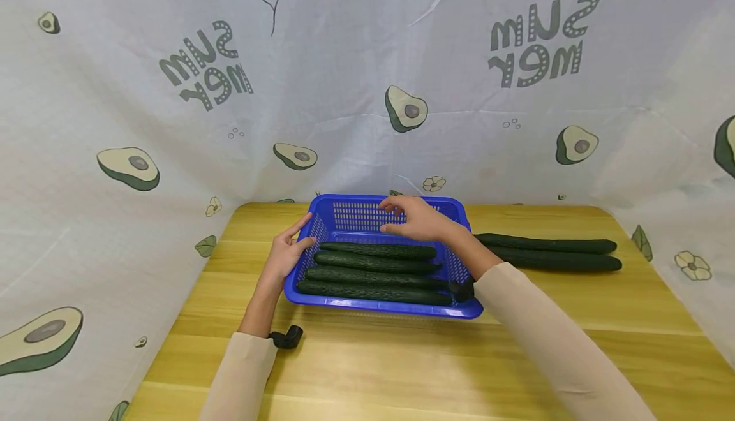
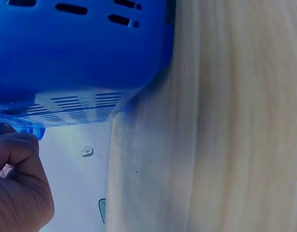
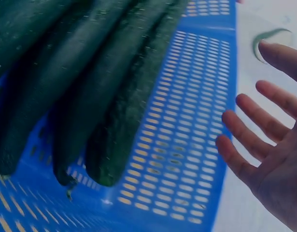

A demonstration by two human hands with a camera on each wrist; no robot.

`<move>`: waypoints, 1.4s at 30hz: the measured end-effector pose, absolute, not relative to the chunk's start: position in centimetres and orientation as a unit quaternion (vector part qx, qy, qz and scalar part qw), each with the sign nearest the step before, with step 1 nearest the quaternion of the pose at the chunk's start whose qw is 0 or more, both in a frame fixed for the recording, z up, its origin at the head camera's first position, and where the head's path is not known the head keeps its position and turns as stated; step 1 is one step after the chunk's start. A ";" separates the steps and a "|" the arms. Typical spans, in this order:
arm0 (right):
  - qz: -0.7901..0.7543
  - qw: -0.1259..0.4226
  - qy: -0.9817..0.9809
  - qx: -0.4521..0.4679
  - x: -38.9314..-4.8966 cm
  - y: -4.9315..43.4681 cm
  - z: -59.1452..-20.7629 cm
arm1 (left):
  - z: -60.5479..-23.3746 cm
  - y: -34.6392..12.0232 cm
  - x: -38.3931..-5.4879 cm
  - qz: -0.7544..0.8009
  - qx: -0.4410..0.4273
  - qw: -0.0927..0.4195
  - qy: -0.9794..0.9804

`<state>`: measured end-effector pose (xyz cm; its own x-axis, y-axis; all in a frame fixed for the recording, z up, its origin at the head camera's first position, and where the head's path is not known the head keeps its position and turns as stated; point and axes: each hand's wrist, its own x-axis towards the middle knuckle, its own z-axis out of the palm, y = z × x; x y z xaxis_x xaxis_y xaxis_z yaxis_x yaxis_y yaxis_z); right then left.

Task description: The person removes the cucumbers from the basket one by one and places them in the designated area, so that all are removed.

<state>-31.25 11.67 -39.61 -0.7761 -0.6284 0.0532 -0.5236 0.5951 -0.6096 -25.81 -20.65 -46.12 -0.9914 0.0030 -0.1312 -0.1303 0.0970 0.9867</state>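
A blue plastic basket with slotted walls stands on the table, and several long dark green cucumbers lie side by side in its front part. My left hand grips the basket's left rim, its thumb over the edge. In the left wrist view, that hand shows at the basket's edge, partly cut off by the frame. Above the back of the basket hovers my right hand, holding nothing. The right wrist view shows its fingers spread apart, away from the cucumbers.
Two more cucumbers lie on the wooden table just right of the basket, partly behind my right arm. A pale curtain printed with avocados hangs behind the table and along its sides.
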 end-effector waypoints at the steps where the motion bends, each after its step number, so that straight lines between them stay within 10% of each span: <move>1: -0.310 0.094 0.889 -0.323 -31.3 11.4 -39.9 | -46.1 -20.7 -25.8 0.670 -0.043 0.050 0.740; 42: -0.213 0.231 0.893 -0.321 -31.8 10.1 -44.3 | -46.1 -20.4 -25.7 0.680 -0.040 0.040 0.731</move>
<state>-31.75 10.10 -44.31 -0.6867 -0.6725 -0.2760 -0.4754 0.7026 -0.5294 -25.70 -20.42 -46.06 -0.9937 -0.0041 -0.1121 -0.1121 0.0733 0.9910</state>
